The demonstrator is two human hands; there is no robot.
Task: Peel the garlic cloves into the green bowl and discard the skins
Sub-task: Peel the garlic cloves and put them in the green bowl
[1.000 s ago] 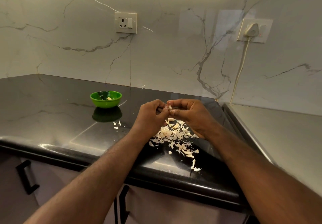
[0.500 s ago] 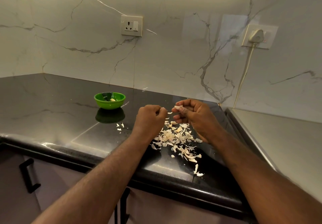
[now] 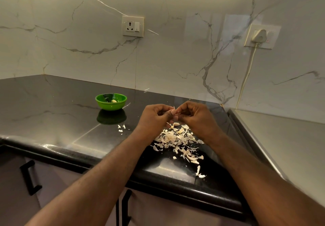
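Black worktop [image 3: 52, 113]: left hand [image 3: 154, 117], right hand [image 3: 197, 118] pinch garlic clove [image 3: 174, 112], mid-peel, over skins [image 3: 177, 137]; next likely: clove to green bowl [image 3: 111, 106], far left.

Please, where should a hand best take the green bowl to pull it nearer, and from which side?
Probably pinch the near-right rim of the green bowl, thumb inside, fingers on the outer wall, coming from above. It stands upright and open, its wall flares, and that side faces the left hand, which pinches a garlic clove.
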